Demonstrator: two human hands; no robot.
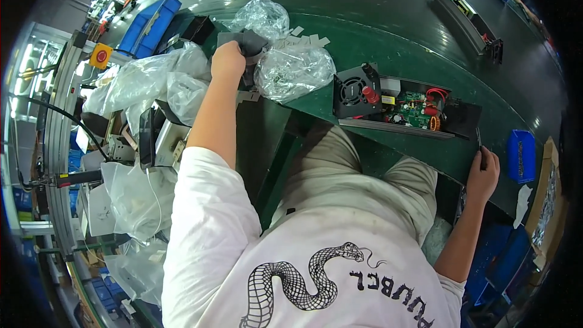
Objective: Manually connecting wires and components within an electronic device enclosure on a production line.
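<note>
My left hand [228, 61] reaches to the far left of the bench. Its fingers are closed at a dark grey flat piece [249, 41], partly hidden by the hand. Beside it lie a clear plastic bag [294, 73] and small pale flat pieces [308, 41]. At the right, by the bench's near edge, my right hand [484, 173] is closed on a slim tool [478, 136] pointing away from me; its exact kind is unclear. Between the hands sits an open black device housing [395, 129], with a fan panel [352, 92], red and black terminals, and a green circuit board [413, 108].
Another long black housing [467, 15] lies on the dark surface beyond. A blue box of small parts [521, 156] stands at the right, beside a cardboard box [546, 197]. Plastic bags [146, 79] pile up at the left, near a blue bin [147, 27] and an emergency-stop button [101, 56].
</note>
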